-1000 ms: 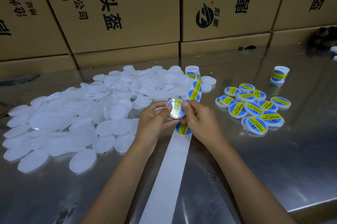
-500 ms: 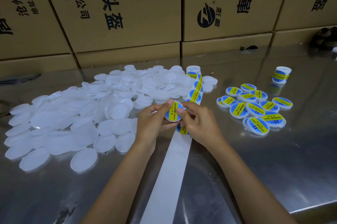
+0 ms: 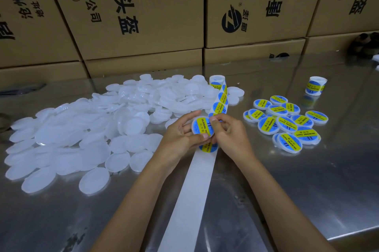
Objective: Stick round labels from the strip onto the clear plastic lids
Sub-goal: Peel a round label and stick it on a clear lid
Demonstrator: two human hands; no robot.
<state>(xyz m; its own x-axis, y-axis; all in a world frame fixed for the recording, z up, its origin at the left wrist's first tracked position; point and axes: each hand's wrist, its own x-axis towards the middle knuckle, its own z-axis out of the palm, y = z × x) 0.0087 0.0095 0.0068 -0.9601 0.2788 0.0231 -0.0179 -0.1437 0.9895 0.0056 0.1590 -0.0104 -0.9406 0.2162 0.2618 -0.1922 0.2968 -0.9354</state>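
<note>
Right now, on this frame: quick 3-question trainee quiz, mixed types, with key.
1. True or false: the lid held by both hands already carries a label.
2. The finished lids lie on which side of the strip: A) the person's left, B) the person's right?
3. Fill in: a spare label roll stands behind the ___ lids.

Key: 1 true; 2 B; 3 finished. The left hand and right hand both pinch the lid.
</note>
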